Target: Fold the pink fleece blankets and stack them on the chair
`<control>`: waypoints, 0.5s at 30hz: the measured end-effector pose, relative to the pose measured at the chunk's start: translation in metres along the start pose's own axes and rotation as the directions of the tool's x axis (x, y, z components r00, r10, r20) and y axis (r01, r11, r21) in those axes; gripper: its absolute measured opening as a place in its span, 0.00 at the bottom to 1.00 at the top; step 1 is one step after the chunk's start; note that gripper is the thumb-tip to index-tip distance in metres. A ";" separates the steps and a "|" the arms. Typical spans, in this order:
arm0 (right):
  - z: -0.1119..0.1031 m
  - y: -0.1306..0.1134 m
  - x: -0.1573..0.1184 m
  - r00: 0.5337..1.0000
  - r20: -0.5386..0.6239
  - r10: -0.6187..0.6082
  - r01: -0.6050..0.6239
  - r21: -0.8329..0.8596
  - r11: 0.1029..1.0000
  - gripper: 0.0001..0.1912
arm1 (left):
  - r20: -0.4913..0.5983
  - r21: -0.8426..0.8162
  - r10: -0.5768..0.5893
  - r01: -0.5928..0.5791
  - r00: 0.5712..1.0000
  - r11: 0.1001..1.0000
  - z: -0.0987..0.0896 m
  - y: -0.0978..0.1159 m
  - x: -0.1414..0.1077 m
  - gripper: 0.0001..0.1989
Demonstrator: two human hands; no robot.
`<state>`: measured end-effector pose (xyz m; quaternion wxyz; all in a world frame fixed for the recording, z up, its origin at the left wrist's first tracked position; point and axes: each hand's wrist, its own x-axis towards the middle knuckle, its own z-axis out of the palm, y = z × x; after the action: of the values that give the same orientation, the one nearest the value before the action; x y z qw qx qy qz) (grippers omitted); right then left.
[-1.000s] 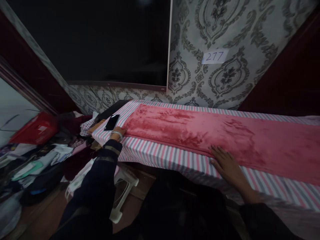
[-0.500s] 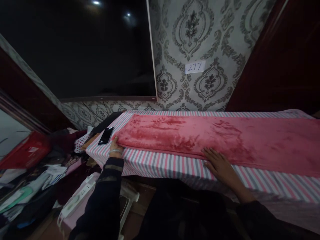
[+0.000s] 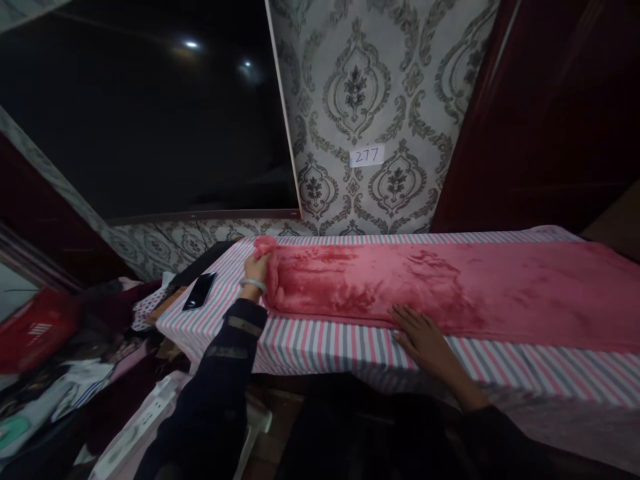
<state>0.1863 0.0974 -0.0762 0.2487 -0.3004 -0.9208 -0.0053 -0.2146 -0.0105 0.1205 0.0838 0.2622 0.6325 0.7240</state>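
Observation:
A pink plush blanket [image 3: 370, 280], folded into a long strip, lies along a striped tablecloth [image 3: 320, 343]. Its left end is bunched up and raised a little. My left hand [image 3: 257, 268] is closed around that end, its fingertips partly hidden by the fabric; a bracelet circles the wrist. Flat on the blanket's near edge rests my right hand [image 3: 423, 337], fingers stretched out, the thumb lying over the striped cloth. To the left of my left hand a black phone [image 3: 200, 291] lies on the tablecloth.
A large dark television screen [image 3: 150, 113] hangs on the patterned wall [image 3: 355, 87] behind the table. Heaped clothes [image 3: 75, 393] and a red bag [image 3: 37, 330] are at the lower left, near a white power strip [image 3: 135, 427]. A dark red panel [image 3: 545, 120] stands at the right.
My left hand has moved from the blanket's near left corner back and rightward, lifting and bunching the left end. My right hand stays flat near the same edge. The camera view has shifted slightly.

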 end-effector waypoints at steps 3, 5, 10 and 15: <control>-0.001 -0.002 0.001 1.000 0.007 0.006 -0.006 0.006 1.000 0.27 | 0.288 0.164 0.049 -0.100 0.956 0.981 0.055 -0.001 -0.043 0.07; -0.001 -0.003 0.001 1.000 0.009 0.009 -0.009 0.010 1.000 0.27 | 0.459 0.221 0.055 -0.174 0.886 0.960 0.080 -0.013 -0.084 0.10; -0.009 0.002 0.006 0.998 0.046 0.051 -0.058 0.147 0.987 0.26 | 0.823 0.453 0.051 -0.707 0.566 0.544 0.092 -0.056 -0.153 0.20; -0.029 0.009 0.060 0.979 0.067 0.192 -0.201 0.462 0.864 0.27 | 0.821 0.470 0.092 -0.758 0.564 0.453 0.084 -0.077 -0.155 0.25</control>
<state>0.1629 0.1332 -0.0247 0.3041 -0.3241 -0.8619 0.2440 -0.0585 0.0073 0.0098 -0.0156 0.6852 0.7006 0.1987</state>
